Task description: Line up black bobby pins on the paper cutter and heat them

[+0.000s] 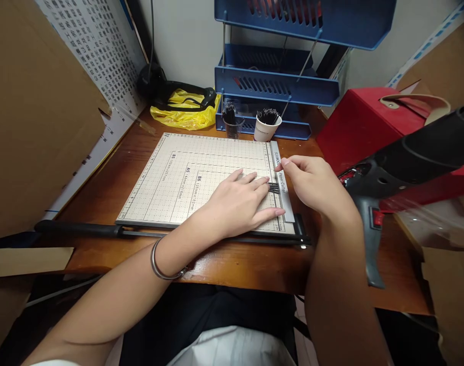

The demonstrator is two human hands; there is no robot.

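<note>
A cream paper cutter board (151, 178) with printed grid lines lies on the wooden table. My left hand (239, 203) rests palm down on its right part, fingers spread. Several thin black strands (273, 188) stick out beyond its fingertips toward the metal ruler strip (286, 206). Over that strip, my right hand (312, 183) has its thumb and index finger pinched together; anything between them is too small to make out. The cutter's black-handled blade arm (83, 229) runs along the near edge of the board.
Behind the board stand a clear cup (233, 127) and a white paper cup (265, 131), both holding black strands. Blue trays (270, 84) rise behind them. A yellow bag (186, 117) lies left, a red box (354, 122) and heat gun (373, 218) right.
</note>
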